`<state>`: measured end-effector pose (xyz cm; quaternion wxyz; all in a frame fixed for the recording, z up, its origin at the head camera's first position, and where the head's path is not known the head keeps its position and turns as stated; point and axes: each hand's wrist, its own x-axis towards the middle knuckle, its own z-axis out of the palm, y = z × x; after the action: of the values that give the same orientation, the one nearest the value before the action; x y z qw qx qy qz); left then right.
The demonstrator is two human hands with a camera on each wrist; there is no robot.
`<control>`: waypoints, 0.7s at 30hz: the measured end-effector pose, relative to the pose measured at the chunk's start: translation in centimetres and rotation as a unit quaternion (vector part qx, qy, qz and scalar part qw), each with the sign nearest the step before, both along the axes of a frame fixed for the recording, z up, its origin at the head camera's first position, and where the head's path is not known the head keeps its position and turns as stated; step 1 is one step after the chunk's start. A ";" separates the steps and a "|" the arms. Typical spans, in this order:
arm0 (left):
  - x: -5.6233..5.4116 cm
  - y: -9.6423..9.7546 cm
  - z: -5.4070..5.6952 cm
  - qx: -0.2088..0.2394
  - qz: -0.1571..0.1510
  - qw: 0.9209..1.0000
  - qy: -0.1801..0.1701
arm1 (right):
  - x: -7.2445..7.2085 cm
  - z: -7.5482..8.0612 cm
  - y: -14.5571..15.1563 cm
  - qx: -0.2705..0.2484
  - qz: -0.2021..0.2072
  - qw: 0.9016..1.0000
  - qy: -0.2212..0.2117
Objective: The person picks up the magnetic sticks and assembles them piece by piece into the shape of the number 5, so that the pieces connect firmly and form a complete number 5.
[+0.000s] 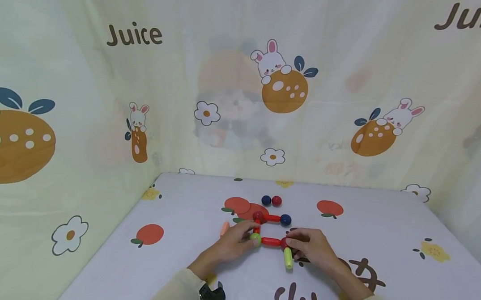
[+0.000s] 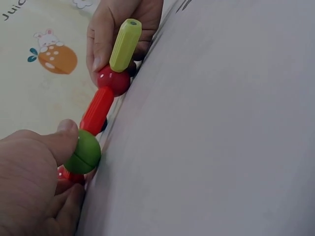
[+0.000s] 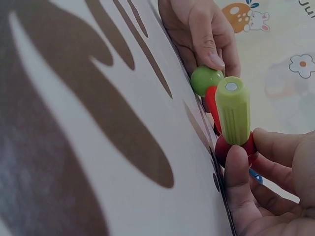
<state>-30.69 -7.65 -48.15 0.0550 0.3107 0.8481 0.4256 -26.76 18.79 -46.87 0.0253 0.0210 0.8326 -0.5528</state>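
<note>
In the head view, the left hand (image 1: 230,244) is pinching a green ball (image 1: 258,238), seemingly steadying the chain (image 1: 272,218) on the table (image 1: 117,280). At its 3 o'clock, past 1 red rod (image 1: 271,241), the right hand (image 1: 314,250) is gripping a red ball (image 2: 115,82), probably bracing where a lime rod (image 1: 288,258) is pointing to 6 o'clock.

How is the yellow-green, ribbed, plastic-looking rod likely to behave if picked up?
The yellow-green ribbed rod is probably stiff, given its straight, solid-looking body. Its ridges should make it less slippery. It may bring the glossy red ball along, since its end meets that ball.
</note>
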 end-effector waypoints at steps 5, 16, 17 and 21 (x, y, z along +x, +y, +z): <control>0.2 0.3 0.0 -0.014 0.015 1.000 0.020 | 0.2 0.1 -0.1 0.010 -0.006 1.000 0.005; 0.3 1.2 0.7 -0.032 0.015 0.999 0.027 | 0.2 0.1 0.3 0.025 -0.026 0.999 0.019; 0.3 1.2 0.7 -0.034 0.015 0.999 0.026 | 0.2 0.1 0.3 0.025 -0.026 0.999 0.021; -0.1 1.2 0.9 -0.044 0.017 0.999 0.015 | 0.1 0.0 0.3 0.024 -0.028 0.999 0.023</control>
<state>-30.77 -6.45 -47.25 0.0483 0.3000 0.8718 0.3843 -26.65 19.06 -46.84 -0.0100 0.0326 0.8453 -0.5332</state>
